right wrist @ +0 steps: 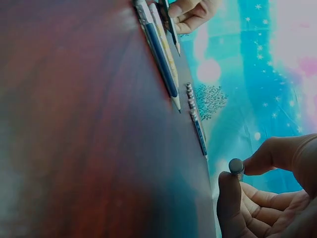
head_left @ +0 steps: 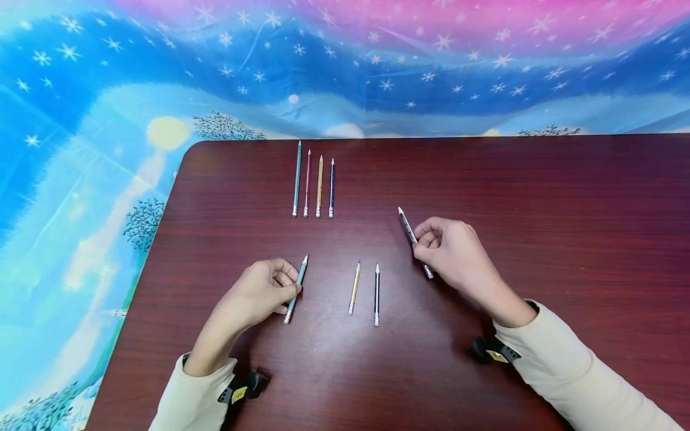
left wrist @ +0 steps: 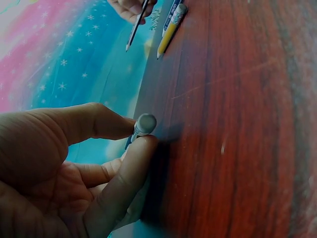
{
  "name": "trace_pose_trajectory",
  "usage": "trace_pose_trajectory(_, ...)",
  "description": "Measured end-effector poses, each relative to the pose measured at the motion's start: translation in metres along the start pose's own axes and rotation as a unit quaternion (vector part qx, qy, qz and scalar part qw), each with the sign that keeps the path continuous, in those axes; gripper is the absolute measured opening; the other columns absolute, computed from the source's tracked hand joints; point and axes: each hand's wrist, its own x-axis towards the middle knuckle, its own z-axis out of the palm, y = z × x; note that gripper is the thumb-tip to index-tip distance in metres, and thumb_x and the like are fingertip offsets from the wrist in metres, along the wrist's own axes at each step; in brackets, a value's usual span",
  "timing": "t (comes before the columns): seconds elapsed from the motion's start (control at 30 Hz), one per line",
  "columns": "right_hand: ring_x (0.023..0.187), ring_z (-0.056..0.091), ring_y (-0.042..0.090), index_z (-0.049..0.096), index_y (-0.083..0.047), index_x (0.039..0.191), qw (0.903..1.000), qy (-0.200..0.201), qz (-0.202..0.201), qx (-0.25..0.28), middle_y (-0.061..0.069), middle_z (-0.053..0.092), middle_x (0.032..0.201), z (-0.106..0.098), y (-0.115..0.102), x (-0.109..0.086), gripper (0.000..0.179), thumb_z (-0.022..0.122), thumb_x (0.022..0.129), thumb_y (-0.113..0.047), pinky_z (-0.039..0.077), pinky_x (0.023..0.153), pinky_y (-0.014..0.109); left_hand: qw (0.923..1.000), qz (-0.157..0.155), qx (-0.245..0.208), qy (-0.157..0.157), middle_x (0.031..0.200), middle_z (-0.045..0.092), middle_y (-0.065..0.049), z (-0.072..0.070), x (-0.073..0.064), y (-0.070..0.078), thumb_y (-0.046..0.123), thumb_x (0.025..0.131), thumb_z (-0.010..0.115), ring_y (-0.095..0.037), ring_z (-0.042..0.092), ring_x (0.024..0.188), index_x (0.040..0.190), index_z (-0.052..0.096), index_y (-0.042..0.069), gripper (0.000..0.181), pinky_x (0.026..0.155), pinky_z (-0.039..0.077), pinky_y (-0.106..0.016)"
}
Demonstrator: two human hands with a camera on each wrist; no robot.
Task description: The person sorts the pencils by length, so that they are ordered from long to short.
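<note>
My left hand (head_left: 264, 291) pinches a teal pencil (head_left: 303, 270) between thumb and fingers, its tip pointing away from me. In the left wrist view the white eraser end (left wrist: 145, 123) of that pencil shows between the fingertips. A dark pencil (head_left: 406, 222) is pinched by my right hand (head_left: 458, 251), tilted with its tip up and to the left; its eraser end (right wrist: 236, 166) faces the right wrist camera. Between the hands, a yellow pencil (head_left: 354, 288) and a dark blue pencil (head_left: 377, 294) lie side by side on the table, tips pointing away.
Farther back on the brown table (head_left: 512, 179), several pencils stand in a row, tips away: teal (head_left: 297, 179), red (head_left: 308, 182), yellow (head_left: 320, 185) and blue (head_left: 331, 187). A snowflake-patterned cloth (head_left: 345, 66) hangs behind the table and along its left side.
</note>
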Motion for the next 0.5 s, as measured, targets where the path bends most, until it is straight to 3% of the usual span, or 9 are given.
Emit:
trace_pose_trajectory(0.3,0.061,0.059,0.009,0.072,-0.001,0.101,0.9998,-0.011,-0.01,0.016,0.004,0.069,0.075,-0.002,-0.016,0.022,0.02,0.06,0.086,-0.002,0.047,0.063,0.021,1.0,-0.002,-0.001,0.003,0.09,0.065,-0.009,0.0,0.002,-0.001,0.006,0.095,0.064,-0.013,0.064,0.07,0.107,0.063,0.0,0.014,0.065,0.063,-0.029)
trace_pose_trajectory(0.5,0.056,0.063,0.01,0.071,0.002,0.104,0.9983,-0.024,0.005,0.052,0.008,0.071,0.081,-0.001,-0.025,0.039,0.02,0.058,0.089,-0.001,0.053,0.06,0.022,1.0,-0.001,0.0,0.0,0.09,0.066,-0.009,0.0,0.002,-0.001,0.006,0.095,0.063,-0.013,0.065,0.071,0.108,0.063,0.0,0.014,0.066,0.064,-0.03)
